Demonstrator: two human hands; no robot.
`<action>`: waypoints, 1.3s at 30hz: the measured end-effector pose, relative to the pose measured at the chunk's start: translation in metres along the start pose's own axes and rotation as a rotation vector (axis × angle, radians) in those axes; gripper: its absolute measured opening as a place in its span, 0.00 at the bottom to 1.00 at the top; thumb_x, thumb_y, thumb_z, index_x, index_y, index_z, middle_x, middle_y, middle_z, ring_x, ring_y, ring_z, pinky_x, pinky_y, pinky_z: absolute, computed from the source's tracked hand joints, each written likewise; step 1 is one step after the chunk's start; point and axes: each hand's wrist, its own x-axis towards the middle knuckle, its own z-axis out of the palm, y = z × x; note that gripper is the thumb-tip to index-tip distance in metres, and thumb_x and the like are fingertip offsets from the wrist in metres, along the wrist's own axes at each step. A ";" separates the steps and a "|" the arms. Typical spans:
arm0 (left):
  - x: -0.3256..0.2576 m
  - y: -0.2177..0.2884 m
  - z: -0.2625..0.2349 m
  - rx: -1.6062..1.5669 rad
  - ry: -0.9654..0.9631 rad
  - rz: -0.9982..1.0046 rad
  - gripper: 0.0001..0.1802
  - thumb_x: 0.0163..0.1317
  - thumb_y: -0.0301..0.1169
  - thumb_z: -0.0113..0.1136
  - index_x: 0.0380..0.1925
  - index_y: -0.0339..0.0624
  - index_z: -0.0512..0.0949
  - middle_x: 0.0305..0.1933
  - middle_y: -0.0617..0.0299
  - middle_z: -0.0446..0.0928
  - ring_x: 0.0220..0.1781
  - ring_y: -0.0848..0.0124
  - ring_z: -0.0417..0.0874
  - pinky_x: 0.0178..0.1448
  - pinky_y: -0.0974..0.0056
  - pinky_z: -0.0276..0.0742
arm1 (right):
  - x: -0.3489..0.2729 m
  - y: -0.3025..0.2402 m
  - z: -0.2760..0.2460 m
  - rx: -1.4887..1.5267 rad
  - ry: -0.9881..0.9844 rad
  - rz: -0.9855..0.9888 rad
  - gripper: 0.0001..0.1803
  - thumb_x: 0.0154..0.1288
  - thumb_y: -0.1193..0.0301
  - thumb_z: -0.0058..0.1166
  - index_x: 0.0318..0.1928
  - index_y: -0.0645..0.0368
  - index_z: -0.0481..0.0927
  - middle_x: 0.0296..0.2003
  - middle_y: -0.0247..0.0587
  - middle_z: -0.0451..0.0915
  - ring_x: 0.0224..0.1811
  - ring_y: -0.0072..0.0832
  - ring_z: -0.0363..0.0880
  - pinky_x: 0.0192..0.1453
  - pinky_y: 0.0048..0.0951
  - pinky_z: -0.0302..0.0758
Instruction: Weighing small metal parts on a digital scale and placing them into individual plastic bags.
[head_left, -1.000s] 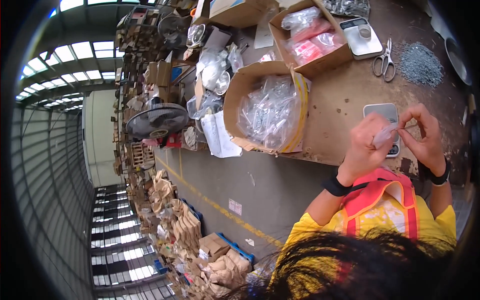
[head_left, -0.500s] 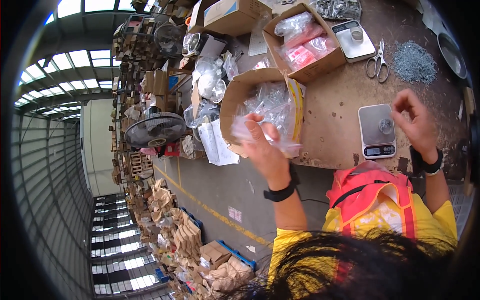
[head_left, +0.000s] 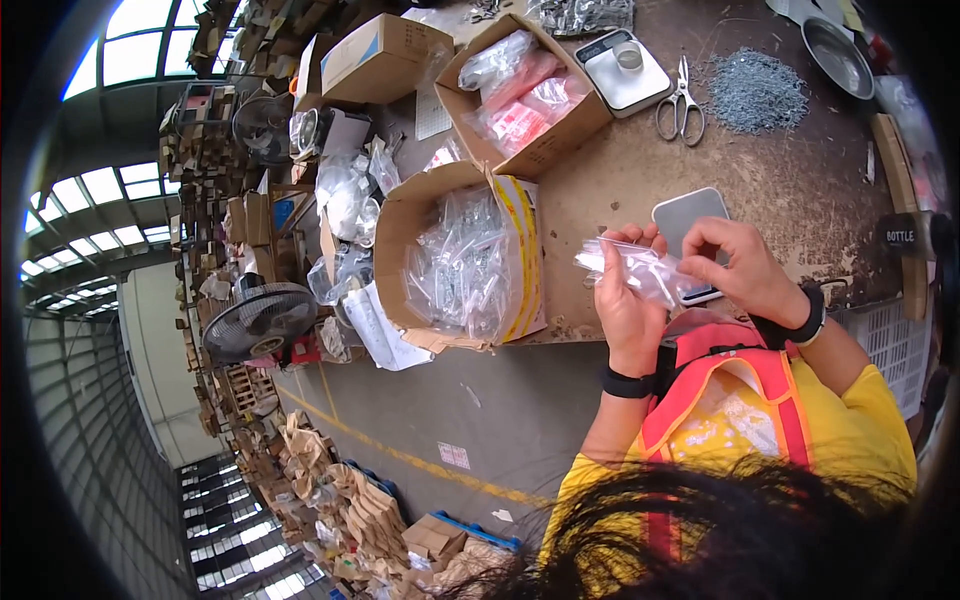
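Observation:
My left hand (head_left: 630,315) grips several thin clear plastic bags (head_left: 640,270), thumb on top, above the table's front edge. Close beside it, my right hand (head_left: 745,265) has its fingertips pinched together at the bags' right end; what is between them is hidden. Partly covered by my hands is a small digital scale (head_left: 688,207) with a grey pan; the middle of its pan does not show. Left of my hands stands an open cardboard box (head_left: 533,260) with yellow tape, holding filled clear bags (head_left: 465,260).
Farther back are a second box (head_left: 555,145) with red and clear packets, another scale (head_left: 640,85) bearing a round container, scissors (head_left: 682,108), a heap of small metal pieces (head_left: 758,92) and a metal bowl (head_left: 838,58). A fan (head_left: 258,320) stands at the left.
My left hand has moved right with the plastic bags, from over the taped box to in front of the scale. My right hand has come down and left to meet the bags. The view has shifted.

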 end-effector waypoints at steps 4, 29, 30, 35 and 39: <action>0.000 -0.001 0.001 -0.056 -0.087 -0.013 0.14 0.82 0.40 0.46 0.53 0.45 0.75 0.64 0.54 0.77 0.76 0.57 0.70 0.80 0.51 0.65 | 0.002 -0.002 0.003 -0.006 0.083 -0.018 0.08 0.64 0.75 0.67 0.37 0.64 0.80 0.29 0.37 0.80 0.29 0.22 0.80 0.35 0.27 0.76; 0.012 -0.009 -0.007 -0.130 -0.124 -0.029 0.11 0.81 0.32 0.46 0.57 0.43 0.72 0.70 0.55 0.73 0.81 0.56 0.63 0.85 0.45 0.58 | -0.002 0.015 -0.010 0.258 0.135 0.127 0.07 0.70 0.76 0.64 0.40 0.61 0.77 0.33 0.25 0.79 0.33 0.11 0.76 0.37 0.18 0.73; 0.013 -0.008 -0.011 -0.130 -0.124 -0.028 0.11 0.81 0.32 0.46 0.57 0.43 0.72 0.70 0.55 0.73 0.81 0.56 0.63 0.85 0.45 0.58 | -0.001 0.018 -0.012 0.354 0.162 0.102 0.07 0.70 0.76 0.64 0.41 0.59 0.76 0.32 0.22 0.77 0.33 0.09 0.75 0.36 0.16 0.72; 0.018 0.000 -0.021 -0.191 0.053 -0.018 0.10 0.81 0.30 0.47 0.56 0.42 0.73 0.64 0.54 0.76 0.73 0.59 0.73 0.77 0.51 0.71 | 0.001 0.025 -0.032 0.396 0.263 0.105 0.08 0.72 0.73 0.63 0.43 0.57 0.76 0.33 0.21 0.77 0.31 0.08 0.72 0.34 0.14 0.69; 0.020 -0.009 -0.044 -0.096 -0.001 -0.058 0.14 0.81 0.38 0.50 0.56 0.42 0.74 0.59 0.57 0.77 0.60 0.64 0.80 0.66 0.58 0.78 | 0.003 0.030 -0.028 0.449 0.238 0.099 0.07 0.73 0.73 0.62 0.45 0.58 0.76 0.34 0.24 0.78 0.32 0.08 0.74 0.31 0.14 0.72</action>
